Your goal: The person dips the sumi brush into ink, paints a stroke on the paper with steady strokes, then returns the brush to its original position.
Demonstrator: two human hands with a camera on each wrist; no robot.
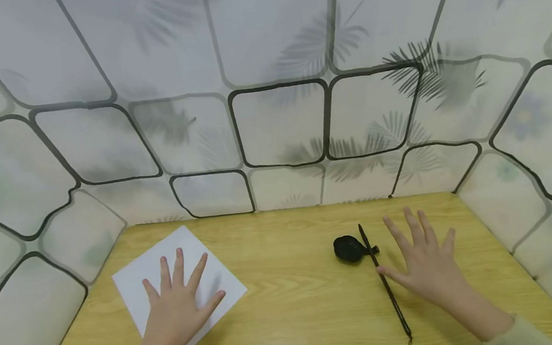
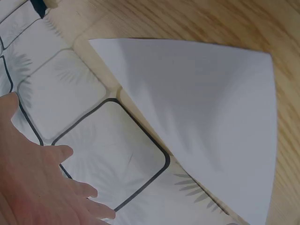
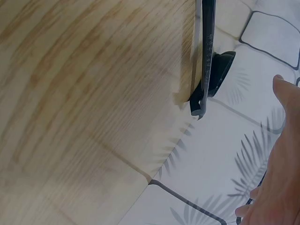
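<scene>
Left grip (image 1: 176,307) and right grip (image 1: 429,268) spread wide
Left over white paper (image 1: 218,279); right near a black stick (image 1: 390,294).

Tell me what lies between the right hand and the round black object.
In the head view, the slim black stick lies between the right hand and the round black object.
</scene>
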